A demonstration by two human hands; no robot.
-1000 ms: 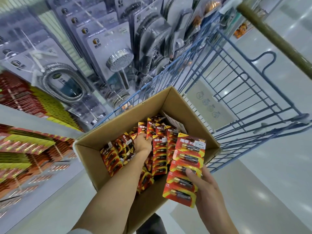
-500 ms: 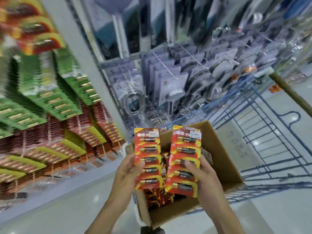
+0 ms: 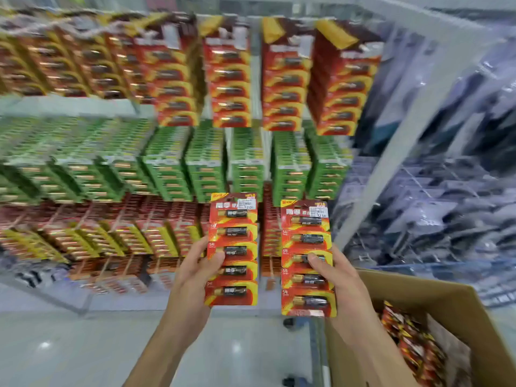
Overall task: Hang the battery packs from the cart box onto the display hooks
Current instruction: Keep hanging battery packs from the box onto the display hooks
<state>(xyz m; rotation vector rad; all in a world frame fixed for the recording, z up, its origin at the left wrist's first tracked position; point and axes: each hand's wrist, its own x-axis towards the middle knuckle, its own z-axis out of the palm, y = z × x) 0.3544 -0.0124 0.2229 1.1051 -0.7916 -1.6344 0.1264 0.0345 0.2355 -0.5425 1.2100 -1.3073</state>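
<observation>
My left hand [image 3: 192,280] grips a red and yellow battery pack strip [image 3: 233,241], held upright in front of the display. My right hand [image 3: 339,283] grips a second, similar battery pack strip [image 3: 305,236] beside it, thumb across the front. Both strips hang a short way in front of the display hooks [image 3: 231,79], which are full of red packs at the top, green packs in the middle and red and yellow packs lower down. The cardboard cart box [image 3: 458,300] at the lower right holds several more battery packs [image 3: 410,339].
To the right of the battery section hang clear packs of shower heads and hoses [image 3: 446,191]. A white upright post [image 3: 396,152] divides the two sections. The glossy floor [image 3: 69,344] lies below the shelf base. A cart frame leg with castors [image 3: 315,353] stands beside the box.
My left hand lifted a battery strip out of the box. Both hands rose with their strips, and my view turned from the cart to face the battery display.
</observation>
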